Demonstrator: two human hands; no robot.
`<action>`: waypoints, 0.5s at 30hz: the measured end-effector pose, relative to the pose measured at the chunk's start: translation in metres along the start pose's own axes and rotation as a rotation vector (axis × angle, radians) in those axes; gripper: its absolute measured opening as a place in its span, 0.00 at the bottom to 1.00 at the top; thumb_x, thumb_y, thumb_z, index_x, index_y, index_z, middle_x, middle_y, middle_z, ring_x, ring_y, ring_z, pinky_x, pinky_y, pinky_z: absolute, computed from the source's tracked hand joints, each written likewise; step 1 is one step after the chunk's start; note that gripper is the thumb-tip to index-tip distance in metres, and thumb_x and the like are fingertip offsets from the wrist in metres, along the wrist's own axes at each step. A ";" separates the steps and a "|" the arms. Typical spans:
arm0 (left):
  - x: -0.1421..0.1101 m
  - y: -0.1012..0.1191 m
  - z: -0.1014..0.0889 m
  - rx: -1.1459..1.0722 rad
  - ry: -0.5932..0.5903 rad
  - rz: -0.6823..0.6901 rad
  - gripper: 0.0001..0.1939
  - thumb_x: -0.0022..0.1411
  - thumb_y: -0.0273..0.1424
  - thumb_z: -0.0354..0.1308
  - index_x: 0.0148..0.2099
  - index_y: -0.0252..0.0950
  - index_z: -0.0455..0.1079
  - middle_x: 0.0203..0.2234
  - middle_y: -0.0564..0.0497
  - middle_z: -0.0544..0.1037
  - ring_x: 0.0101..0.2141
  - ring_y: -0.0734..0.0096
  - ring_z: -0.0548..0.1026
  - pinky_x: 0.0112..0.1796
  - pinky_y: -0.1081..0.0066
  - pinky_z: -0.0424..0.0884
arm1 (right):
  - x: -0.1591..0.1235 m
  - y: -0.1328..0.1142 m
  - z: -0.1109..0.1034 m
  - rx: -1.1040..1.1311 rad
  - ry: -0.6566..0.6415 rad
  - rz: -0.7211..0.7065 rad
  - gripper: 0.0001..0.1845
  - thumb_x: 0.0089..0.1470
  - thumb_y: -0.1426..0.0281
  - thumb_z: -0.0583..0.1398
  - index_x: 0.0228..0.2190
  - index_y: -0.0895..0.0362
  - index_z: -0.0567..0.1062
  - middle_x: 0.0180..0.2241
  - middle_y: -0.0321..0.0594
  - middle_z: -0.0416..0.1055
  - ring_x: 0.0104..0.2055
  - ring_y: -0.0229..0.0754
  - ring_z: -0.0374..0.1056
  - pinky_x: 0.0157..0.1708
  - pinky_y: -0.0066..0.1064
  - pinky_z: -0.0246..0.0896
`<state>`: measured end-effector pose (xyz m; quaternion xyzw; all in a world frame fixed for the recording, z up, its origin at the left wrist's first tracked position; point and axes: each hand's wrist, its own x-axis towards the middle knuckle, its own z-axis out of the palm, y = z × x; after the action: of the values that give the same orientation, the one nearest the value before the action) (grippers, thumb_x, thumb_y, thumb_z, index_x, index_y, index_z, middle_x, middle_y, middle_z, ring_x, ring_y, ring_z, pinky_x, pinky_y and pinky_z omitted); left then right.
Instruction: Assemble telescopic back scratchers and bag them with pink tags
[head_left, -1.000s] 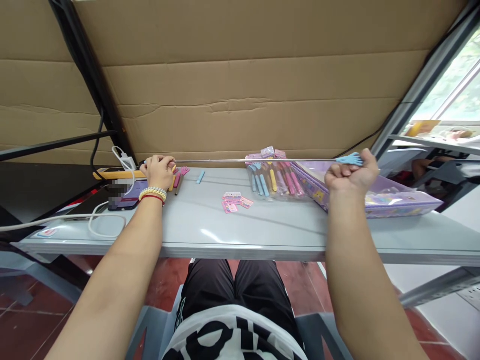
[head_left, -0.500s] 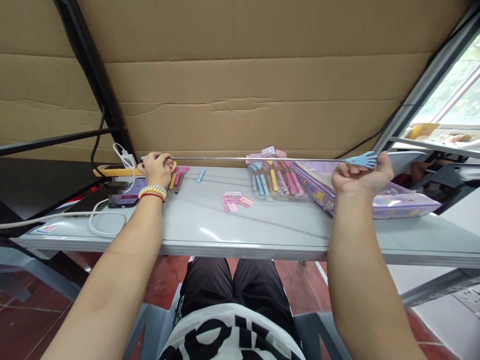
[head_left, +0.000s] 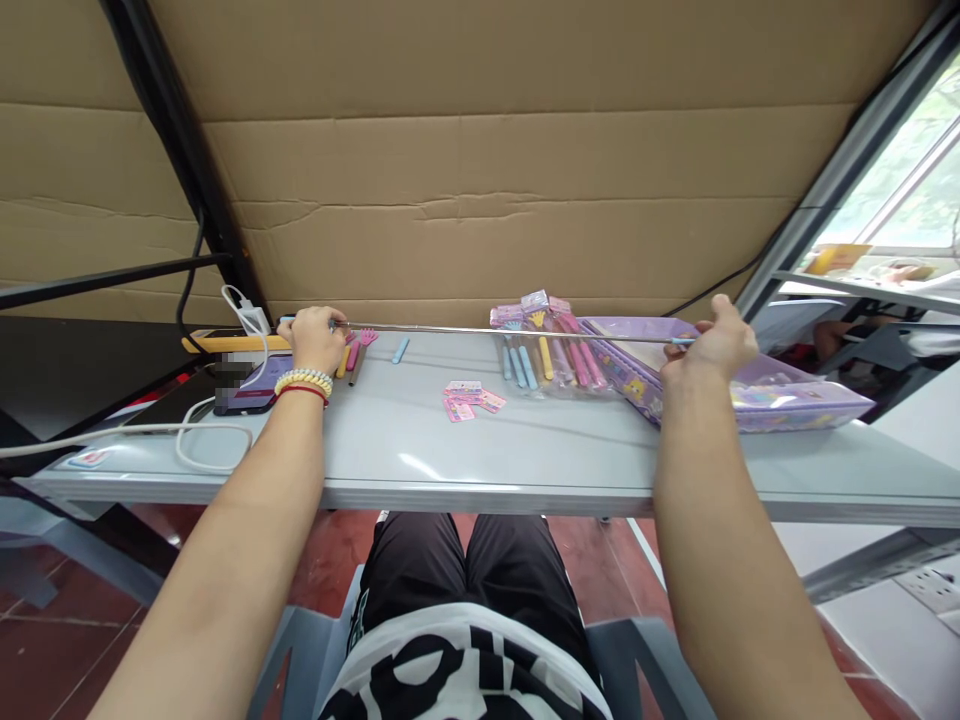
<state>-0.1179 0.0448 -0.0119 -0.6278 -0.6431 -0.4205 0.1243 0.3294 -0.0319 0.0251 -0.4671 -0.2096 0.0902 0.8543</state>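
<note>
A thin metal telescopic rod [head_left: 510, 331] stretches level above the grey table [head_left: 525, 450], from one hand to the other. My left hand [head_left: 315, 338], with bead bracelets on the wrist, is closed round the rod's handle end at the left. My right hand [head_left: 716, 345] pinches the far end, where a bit of the blue hand-shaped tip [head_left: 684, 341] shows; most of the tip is hidden by my fingers. Below the rod lie a clear packet of similar blue, yellow and pink scratchers [head_left: 544, 355] and a few loose ones [head_left: 358, 352].
A purple printed tray [head_left: 795, 400] sits at the right under my right hand. Small pink cards [head_left: 471, 400] lie mid-table. A phone [head_left: 251, 390], a white cable [head_left: 202, 440] and a yellow power strip [head_left: 225, 343] are at the left. Cardboard walls the back.
My right hand turned and dropped slightly, so the blue hand-shaped tip that stuck out above my fist is now mostly covered. The left hand stays put.
</note>
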 end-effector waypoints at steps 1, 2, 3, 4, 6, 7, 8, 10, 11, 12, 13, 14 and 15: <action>0.000 0.000 0.000 0.013 -0.016 -0.002 0.08 0.52 0.30 0.53 0.35 0.36 0.71 0.38 0.44 0.77 0.46 0.53 0.70 0.48 0.54 0.55 | 0.000 0.000 0.000 0.030 0.048 0.065 0.09 0.56 0.72 0.52 0.25 0.54 0.58 0.22 0.29 0.55 0.14 0.29 0.51 0.14 0.26 0.41; 0.001 0.000 0.001 0.022 -0.023 -0.007 0.07 0.51 0.30 0.54 0.34 0.36 0.71 0.36 0.44 0.77 0.44 0.53 0.71 0.48 0.54 0.56 | -0.001 -0.001 0.000 0.083 0.101 0.153 0.08 0.56 0.73 0.52 0.25 0.55 0.60 0.22 0.30 0.57 0.15 0.29 0.52 0.14 0.25 0.42; 0.001 0.000 0.002 0.029 -0.019 -0.015 0.07 0.51 0.31 0.54 0.32 0.36 0.71 0.34 0.45 0.78 0.43 0.54 0.72 0.47 0.55 0.57 | -0.002 -0.003 0.000 0.141 0.137 0.228 0.08 0.57 0.72 0.52 0.25 0.56 0.62 0.23 0.31 0.59 0.15 0.29 0.54 0.14 0.25 0.43; 0.001 0.000 0.002 0.036 -0.013 -0.023 0.07 0.50 0.31 0.55 0.32 0.36 0.70 0.33 0.46 0.78 0.41 0.55 0.73 0.47 0.56 0.57 | -0.003 -0.004 -0.001 0.189 0.120 0.246 0.10 0.59 0.69 0.50 0.26 0.57 0.62 0.24 0.31 0.60 0.15 0.30 0.55 0.14 0.25 0.45; 0.002 0.000 0.004 0.056 -0.006 -0.033 0.06 0.48 0.32 0.55 0.30 0.36 0.70 0.30 0.47 0.78 0.38 0.57 0.74 0.46 0.58 0.58 | -0.006 -0.007 -0.001 0.274 0.071 0.251 0.16 0.62 0.63 0.47 0.26 0.57 0.63 0.24 0.32 0.61 0.16 0.30 0.56 0.14 0.24 0.46; 0.002 0.000 0.004 0.069 -0.011 -0.029 0.06 0.48 0.31 0.55 0.30 0.36 0.69 0.29 0.47 0.78 0.37 0.58 0.74 0.45 0.59 0.59 | -0.007 -0.009 -0.002 0.309 0.047 0.253 0.20 0.63 0.59 0.44 0.26 0.57 0.62 0.23 0.32 0.61 0.16 0.31 0.56 0.14 0.24 0.46; 0.001 0.001 0.005 0.085 -0.021 -0.018 0.05 0.49 0.32 0.55 0.30 0.36 0.69 0.28 0.48 0.78 0.36 0.58 0.74 0.45 0.59 0.59 | -0.008 -0.009 -0.002 0.339 0.023 0.259 0.22 0.63 0.58 0.43 0.25 0.57 0.62 0.23 0.33 0.61 0.15 0.31 0.57 0.13 0.24 0.45; 0.001 0.002 0.005 0.128 -0.042 0.014 0.06 0.51 0.33 0.54 0.30 0.37 0.69 0.27 0.47 0.78 0.35 0.58 0.74 0.44 0.60 0.59 | -0.010 -0.009 -0.002 0.395 -0.026 0.278 0.22 0.63 0.60 0.41 0.24 0.58 0.62 0.22 0.33 0.60 0.15 0.31 0.56 0.13 0.23 0.44; 0.000 0.003 0.005 0.156 -0.049 0.030 0.06 0.52 0.34 0.54 0.30 0.37 0.68 0.27 0.47 0.77 0.35 0.57 0.74 0.44 0.60 0.60 | -0.010 -0.009 -0.002 0.418 -0.042 0.287 0.21 0.62 0.62 0.41 0.24 0.58 0.62 0.21 0.33 0.59 0.15 0.31 0.56 0.13 0.23 0.43; 0.000 0.004 0.005 0.189 -0.055 0.044 0.07 0.52 0.34 0.53 0.30 0.37 0.68 0.26 0.47 0.77 0.34 0.57 0.75 0.43 0.60 0.60 | -0.011 -0.009 -0.002 0.436 -0.049 0.292 0.19 0.61 0.65 0.42 0.24 0.58 0.62 0.21 0.32 0.59 0.14 0.30 0.55 0.13 0.23 0.42; -0.001 0.007 0.005 0.226 -0.065 0.056 0.06 0.52 0.33 0.53 0.30 0.37 0.69 0.26 0.47 0.77 0.34 0.56 0.75 0.42 0.60 0.60 | -0.011 -0.008 -0.001 0.447 -0.047 0.292 0.17 0.60 0.67 0.42 0.24 0.58 0.62 0.21 0.32 0.59 0.14 0.30 0.55 0.13 0.23 0.40; -0.002 0.009 0.005 0.260 -0.080 0.066 0.06 0.52 0.33 0.53 0.31 0.37 0.69 0.26 0.46 0.77 0.34 0.56 0.75 0.41 0.60 0.61 | -0.012 -0.007 0.000 0.450 -0.038 0.288 0.15 0.58 0.69 0.43 0.24 0.58 0.62 0.21 0.32 0.59 0.13 0.30 0.54 0.12 0.23 0.39; -0.003 0.013 0.004 0.288 -0.101 0.077 0.06 0.51 0.32 0.53 0.32 0.38 0.70 0.26 0.46 0.77 0.34 0.55 0.75 0.40 0.61 0.62 | -0.013 -0.006 0.001 0.445 -0.027 0.286 0.14 0.57 0.70 0.43 0.24 0.58 0.62 0.21 0.32 0.59 0.13 0.30 0.54 0.12 0.23 0.39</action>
<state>-0.1041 0.0439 -0.0114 -0.6482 -0.6774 -0.2868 0.1965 0.3176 -0.0394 0.0273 -0.2915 -0.1281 0.2602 0.9116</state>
